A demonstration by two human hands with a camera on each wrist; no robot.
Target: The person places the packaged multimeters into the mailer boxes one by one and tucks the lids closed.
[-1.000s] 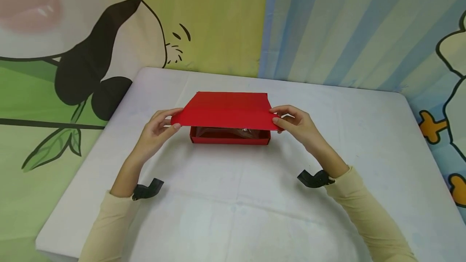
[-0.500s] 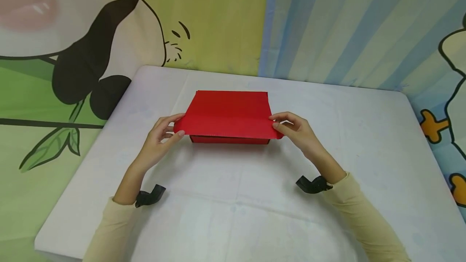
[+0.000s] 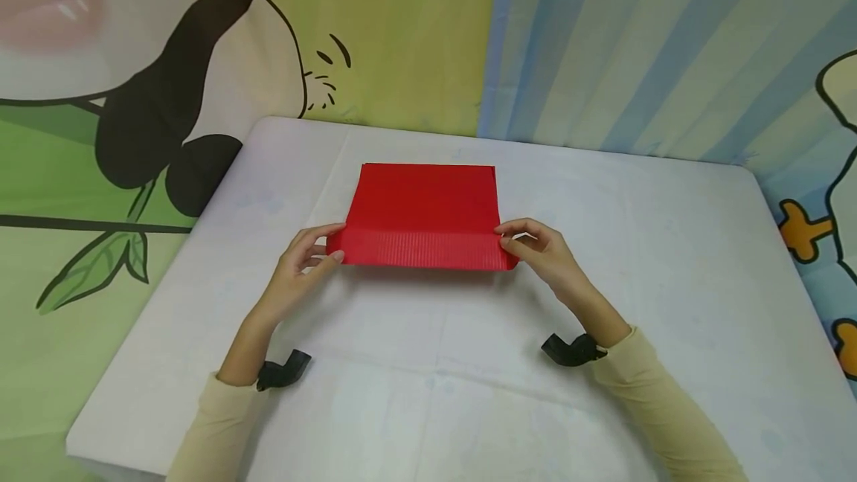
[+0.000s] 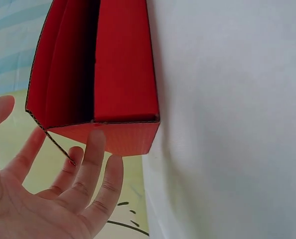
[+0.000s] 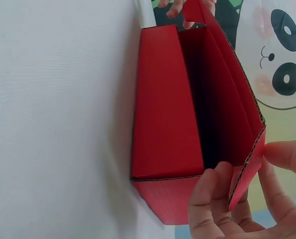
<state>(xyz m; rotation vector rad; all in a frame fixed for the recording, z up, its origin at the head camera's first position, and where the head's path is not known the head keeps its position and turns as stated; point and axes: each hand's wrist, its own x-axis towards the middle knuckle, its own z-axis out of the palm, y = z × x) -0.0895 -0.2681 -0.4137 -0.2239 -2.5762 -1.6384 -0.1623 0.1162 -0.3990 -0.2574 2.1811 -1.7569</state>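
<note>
A red cardboard box (image 4: 125,59) has its hinged lid (image 3: 423,198) lowered over it, front flap (image 3: 422,249) sloping toward me. In both wrist views a dark gap remains between the lid and the box's front wall (image 5: 165,104). My left hand (image 3: 299,268) is at the lid's left front corner; its fairly straight fingers touch the side tab and box side, with the thumb raised apart in the left wrist view. My right hand (image 3: 544,253) pinches the right side tab (image 5: 247,172) between its fingers. The box's contents are hidden.
The box rests on a table (image 3: 435,393) with a white cloth. Behind stands a printed backdrop (image 3: 395,36) with cartoon animals and stripes. A black strap (image 3: 284,370) hangs at the left wrist and another black strap (image 3: 569,350) at the right.
The lid has come down and toward me, both hands lowering with it. The clear plastic seen inside the box a second ago is now covered, and the flap has tilted downward.
</note>
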